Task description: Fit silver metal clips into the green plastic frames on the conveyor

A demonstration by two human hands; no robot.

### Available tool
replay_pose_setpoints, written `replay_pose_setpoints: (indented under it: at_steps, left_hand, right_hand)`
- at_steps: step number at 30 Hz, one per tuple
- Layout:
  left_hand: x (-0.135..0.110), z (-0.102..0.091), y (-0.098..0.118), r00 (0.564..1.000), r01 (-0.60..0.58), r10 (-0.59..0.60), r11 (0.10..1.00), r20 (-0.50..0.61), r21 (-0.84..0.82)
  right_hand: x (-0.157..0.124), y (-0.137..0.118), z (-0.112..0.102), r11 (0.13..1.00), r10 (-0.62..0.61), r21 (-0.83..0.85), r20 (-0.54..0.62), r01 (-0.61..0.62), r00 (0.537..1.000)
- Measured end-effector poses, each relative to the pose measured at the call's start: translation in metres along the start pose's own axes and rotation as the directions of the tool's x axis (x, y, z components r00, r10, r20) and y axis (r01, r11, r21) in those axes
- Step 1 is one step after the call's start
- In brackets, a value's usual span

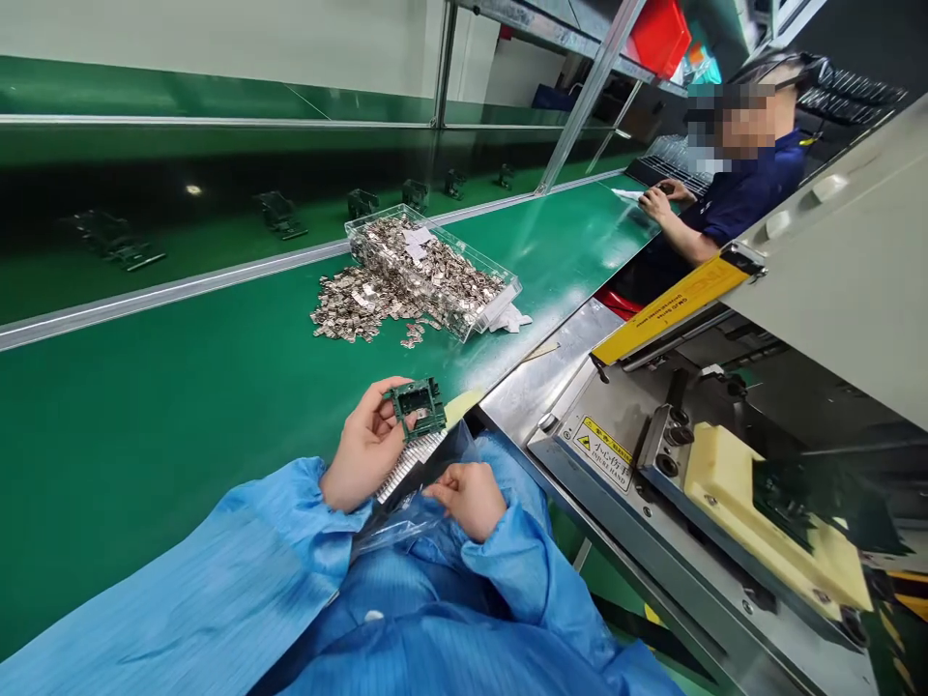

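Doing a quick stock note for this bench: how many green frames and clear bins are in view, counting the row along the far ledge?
Green frame in the left hand: 1
Dark frames along the far ledge: 6
Clear plastic bin: 1
Total: 8

Light-blue pinstriped smock sleeves (239, 570) are lying against the green bench mat (145, 406); a dark-green frame (427, 430) is showing above them, a yellow guard strip (671, 309) glaring to their right.
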State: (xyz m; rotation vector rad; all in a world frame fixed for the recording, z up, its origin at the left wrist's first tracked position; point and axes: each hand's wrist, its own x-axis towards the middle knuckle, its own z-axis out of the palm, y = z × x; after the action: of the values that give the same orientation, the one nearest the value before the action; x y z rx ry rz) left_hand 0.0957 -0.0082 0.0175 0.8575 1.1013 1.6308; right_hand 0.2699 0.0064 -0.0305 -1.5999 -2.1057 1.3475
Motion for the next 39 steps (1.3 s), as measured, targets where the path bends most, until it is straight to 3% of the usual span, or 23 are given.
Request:
replay_pose_setpoints:
  at_steps: [2,5,9,11,12,20,27,31,36,39]
  left_hand:
    - [-0.004,-0.002,0.0,0.999,0.043,-0.043,0.998,0.011,-0.038]
    - [-0.008,-0.003,-0.003,0.999,0.03,-0.028,0.999,0.037,-0.042]
    - [-0.012,-0.004,-0.009,0.996,-0.03,0.031,0.999,0.079,-0.013]
    - [-0.014,-0.005,-0.011,0.994,-0.044,0.045,0.999,0.096,-0.005]
    - [-0.015,-0.006,-0.011,0.993,-0.053,0.053,0.999,0.104,0.003]
    - [-0.019,-0.007,-0.01,0.981,-0.141,0.131,0.988,0.146,0.059]
    - [-0.021,-0.006,-0.006,0.982,-0.155,0.146,0.985,0.117,0.077]
    - [-0.025,-0.004,-0.003,0.982,-0.144,0.13,0.985,0.135,0.099]
    - [-0.024,-0.005,-0.003,0.982,-0.088,0.077,0.994,0.171,0.06]
    - [-0.026,-0.006,0.001,0.979,-0.019,0.0,0.995,0.206,0.093]
  right_hand:
    - [-0.013,-0.016,-0.015,0.993,-0.037,0.108,-0.052,0.043,0.998]
    - [-0.026,-0.042,-0.034,0.94,-0.206,0.24,-0.169,0.243,0.964]
    - [-0.022,-0.068,-0.041,0.838,-0.439,0.144,-0.396,0.527,0.806]
    - [-0.014,-0.075,-0.036,0.805,-0.466,0.119,-0.479,0.581,0.744]
    - [-0.01,-0.078,-0.032,0.804,-0.457,0.12,-0.503,0.583,0.734]
    - [-0.002,-0.096,-0.018,0.875,-0.392,0.046,-0.516,0.482,0.761]
    - [-0.002,-0.09,-0.008,0.848,-0.334,0.149,-0.594,0.508,0.731]
    - [-0.004,-0.083,-0.004,0.804,-0.308,0.253,-0.597,0.539,0.74]
    - [-0.012,-0.074,-0.015,0.754,-0.3,0.377,-0.53,0.537,0.793]
    - [-0.028,-0.068,-0.034,0.774,-0.36,0.31,-0.503,0.552,0.786]
